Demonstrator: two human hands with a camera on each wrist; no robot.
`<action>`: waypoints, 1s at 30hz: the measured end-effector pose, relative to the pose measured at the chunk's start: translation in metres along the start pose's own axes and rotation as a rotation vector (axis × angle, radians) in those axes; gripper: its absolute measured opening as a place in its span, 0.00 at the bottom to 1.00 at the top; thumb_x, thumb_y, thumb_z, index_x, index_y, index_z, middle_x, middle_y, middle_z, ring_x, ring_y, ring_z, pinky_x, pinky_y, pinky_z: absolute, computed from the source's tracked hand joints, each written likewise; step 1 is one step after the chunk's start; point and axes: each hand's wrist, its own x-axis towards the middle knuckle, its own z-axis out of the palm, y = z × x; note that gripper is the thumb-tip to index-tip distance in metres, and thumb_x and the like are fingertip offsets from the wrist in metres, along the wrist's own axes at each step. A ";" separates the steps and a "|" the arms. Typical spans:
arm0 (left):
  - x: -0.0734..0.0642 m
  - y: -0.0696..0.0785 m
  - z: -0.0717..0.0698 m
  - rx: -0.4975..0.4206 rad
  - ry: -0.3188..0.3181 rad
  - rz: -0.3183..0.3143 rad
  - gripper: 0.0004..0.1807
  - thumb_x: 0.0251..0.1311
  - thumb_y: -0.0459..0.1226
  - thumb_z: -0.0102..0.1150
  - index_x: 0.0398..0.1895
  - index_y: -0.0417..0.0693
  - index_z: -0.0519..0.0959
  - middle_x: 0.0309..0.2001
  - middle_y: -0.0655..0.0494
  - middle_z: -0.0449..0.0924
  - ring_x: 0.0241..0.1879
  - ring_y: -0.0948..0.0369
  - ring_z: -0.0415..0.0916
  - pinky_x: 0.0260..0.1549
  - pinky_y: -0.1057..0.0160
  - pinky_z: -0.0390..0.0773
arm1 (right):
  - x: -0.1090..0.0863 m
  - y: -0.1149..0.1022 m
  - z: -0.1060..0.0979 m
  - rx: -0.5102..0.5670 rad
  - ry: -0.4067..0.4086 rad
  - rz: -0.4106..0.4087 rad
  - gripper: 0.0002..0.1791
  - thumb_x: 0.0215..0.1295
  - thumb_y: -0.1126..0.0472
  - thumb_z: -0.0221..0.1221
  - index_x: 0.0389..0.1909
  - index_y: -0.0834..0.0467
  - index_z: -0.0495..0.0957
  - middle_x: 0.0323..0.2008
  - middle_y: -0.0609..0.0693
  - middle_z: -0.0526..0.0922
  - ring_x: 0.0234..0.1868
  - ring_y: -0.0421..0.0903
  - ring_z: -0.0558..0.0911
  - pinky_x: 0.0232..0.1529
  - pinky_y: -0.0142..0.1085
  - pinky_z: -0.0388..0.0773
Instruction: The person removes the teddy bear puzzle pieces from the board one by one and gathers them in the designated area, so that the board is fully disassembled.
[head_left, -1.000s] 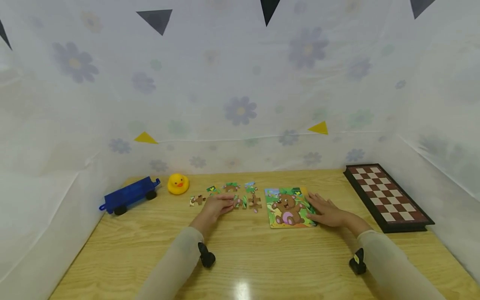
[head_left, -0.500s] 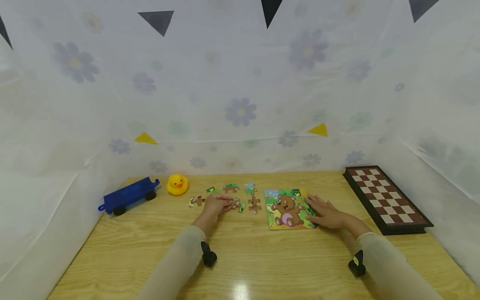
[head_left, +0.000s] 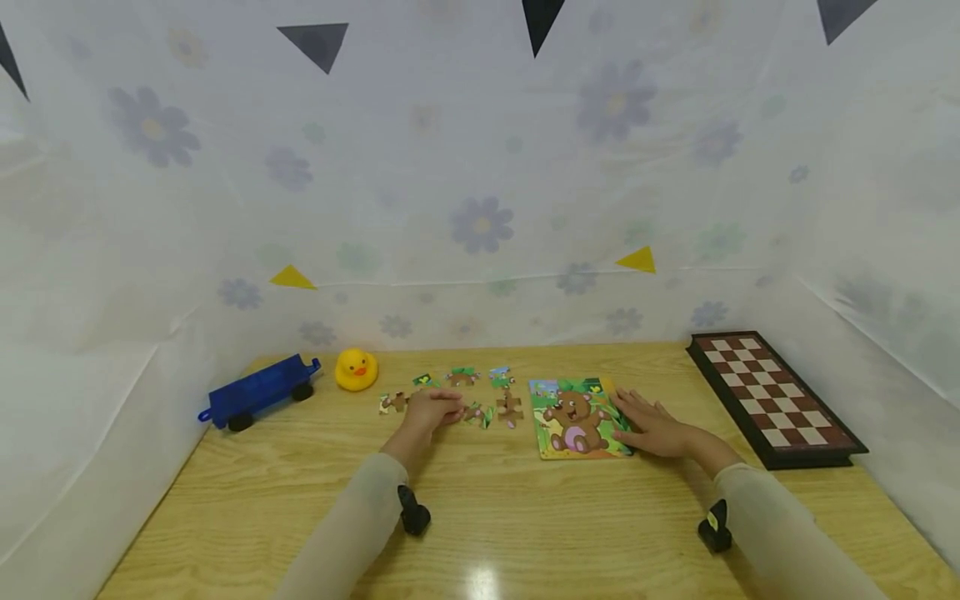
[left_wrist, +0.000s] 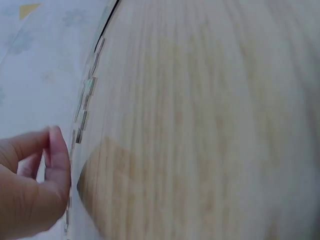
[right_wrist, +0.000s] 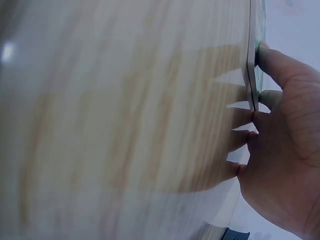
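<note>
My left hand point(head_left: 429, 412) lies low over the table among loose jigsaw pieces, its fingertips beside a brown-and-green piece point(head_left: 476, 412). In the left wrist view the left hand point(left_wrist: 40, 185) has thumb and finger tips meeting; no piece shows between them. Another brown piece point(head_left: 509, 407) lies just right of that one. My right hand point(head_left: 654, 427) rests with fingers spread at the right edge of a square bear puzzle point(head_left: 576, 425). Seen from the right wrist, its thumb and a fingertip touch the board's edge point(right_wrist: 252, 55).
Several more pieces lie behind and left of the left hand, among them a bear-head piece point(head_left: 462, 377) and a blue-green piece point(head_left: 501, 377). A yellow rubber duck point(head_left: 356, 370) and blue toy trailer point(head_left: 258, 392) stand left. A chessboard box point(head_left: 772, 396) lies right.
The brown-and-green piece beside my left fingertips has turned and slid slightly nearer to me. My left hand has shifted slightly left from it. The right hand stays at the puzzle's edge.
</note>
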 end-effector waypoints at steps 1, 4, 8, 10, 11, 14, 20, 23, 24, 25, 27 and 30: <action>-0.001 0.000 -0.001 -0.016 -0.015 0.001 0.13 0.58 0.25 0.59 0.47 0.29 0.79 0.39 0.43 0.82 0.34 0.60 0.82 0.38 0.65 0.83 | 0.000 0.001 0.000 -0.002 0.004 -0.003 0.47 0.68 0.35 0.45 0.74 0.61 0.42 0.74 0.63 0.37 0.72 0.64 0.35 0.64 0.67 0.28; -0.003 -0.001 -0.002 -0.069 -0.076 0.021 0.15 0.58 0.27 0.61 0.49 0.32 0.78 0.42 0.44 0.81 0.38 0.58 0.81 0.41 0.64 0.82 | -0.001 0.001 0.001 0.008 0.010 -0.013 0.47 0.68 0.35 0.46 0.74 0.61 0.42 0.73 0.63 0.37 0.72 0.65 0.36 0.63 0.67 0.28; -0.007 0.001 -0.002 -0.134 -0.153 0.057 0.16 0.57 0.29 0.63 0.49 0.31 0.78 0.42 0.43 0.81 0.40 0.57 0.81 0.41 0.65 0.82 | -0.003 -0.003 0.000 0.014 0.003 -0.005 0.45 0.70 0.39 0.47 0.74 0.62 0.43 0.73 0.64 0.37 0.72 0.65 0.36 0.64 0.67 0.28; -0.008 0.003 0.000 -0.147 -0.176 0.059 0.17 0.58 0.29 0.62 0.51 0.31 0.77 0.44 0.43 0.80 0.41 0.57 0.81 0.42 0.65 0.81 | -0.004 -0.006 -0.001 0.028 0.000 -0.009 0.43 0.70 0.42 0.48 0.74 0.64 0.43 0.73 0.65 0.37 0.71 0.66 0.35 0.64 0.67 0.27; -0.009 0.003 0.000 -0.156 -0.187 0.058 0.18 0.59 0.29 0.60 0.52 0.30 0.76 0.45 0.42 0.79 0.41 0.57 0.81 0.43 0.64 0.81 | -0.005 -0.008 -0.002 0.040 0.000 -0.014 0.43 0.70 0.44 0.49 0.74 0.64 0.43 0.73 0.66 0.38 0.71 0.67 0.35 0.63 0.67 0.27; -0.010 0.006 0.005 -0.167 -0.209 0.039 0.20 0.62 0.27 0.57 0.57 0.29 0.73 0.49 0.41 0.77 0.41 0.58 0.80 0.47 0.62 0.80 | -0.006 -0.012 -0.004 0.071 0.005 -0.040 0.42 0.70 0.47 0.51 0.73 0.67 0.44 0.71 0.70 0.38 0.70 0.70 0.35 0.61 0.70 0.26; -0.011 0.008 0.022 -0.156 -0.284 0.055 0.20 0.64 0.28 0.54 0.57 0.26 0.70 0.45 0.45 0.77 0.37 0.61 0.80 0.49 0.61 0.79 | -0.009 -0.013 -0.005 0.074 0.021 -0.073 0.41 0.71 0.48 0.50 0.73 0.65 0.44 0.72 0.69 0.38 0.69 0.71 0.35 0.59 0.71 0.26; -0.013 0.007 0.033 -0.143 -0.317 0.035 0.20 0.63 0.28 0.55 0.57 0.26 0.70 0.48 0.41 0.77 0.39 0.62 0.80 0.49 0.61 0.79 | -0.009 -0.011 -0.005 0.093 0.028 -0.091 0.41 0.71 0.48 0.50 0.73 0.64 0.44 0.72 0.68 0.37 0.69 0.71 0.34 0.59 0.71 0.24; -0.014 0.007 0.036 -0.135 -0.332 0.032 0.20 0.63 0.28 0.55 0.57 0.26 0.70 0.50 0.39 0.76 0.40 0.61 0.80 0.50 0.62 0.78 | -0.009 -0.010 -0.004 0.102 0.028 -0.100 0.40 0.71 0.48 0.50 0.74 0.64 0.44 0.72 0.68 0.37 0.69 0.71 0.34 0.58 0.71 0.24; -0.016 0.006 0.040 -0.126 -0.347 0.033 0.20 0.63 0.28 0.55 0.57 0.26 0.70 0.52 0.37 0.75 0.42 0.60 0.80 0.50 0.62 0.78 | -0.008 -0.010 -0.004 0.103 0.028 -0.098 0.41 0.71 0.48 0.50 0.74 0.64 0.44 0.72 0.68 0.37 0.69 0.71 0.34 0.58 0.71 0.24; -0.017 0.004 0.047 -0.129 -0.370 0.028 0.20 0.63 0.28 0.56 0.57 0.26 0.70 0.55 0.35 0.73 0.43 0.58 0.80 0.50 0.61 0.78 | -0.008 -0.010 -0.004 0.090 0.021 -0.085 0.41 0.71 0.47 0.49 0.74 0.63 0.44 0.72 0.68 0.37 0.69 0.70 0.33 0.59 0.70 0.23; -0.018 0.001 0.057 -0.156 -0.387 0.009 0.19 0.63 0.27 0.56 0.56 0.27 0.72 0.55 0.34 0.73 0.45 0.56 0.80 0.49 0.61 0.79 | -0.007 -0.011 -0.005 0.072 0.014 -0.070 0.41 0.71 0.46 0.49 0.73 0.64 0.44 0.72 0.67 0.37 0.69 0.70 0.34 0.60 0.70 0.24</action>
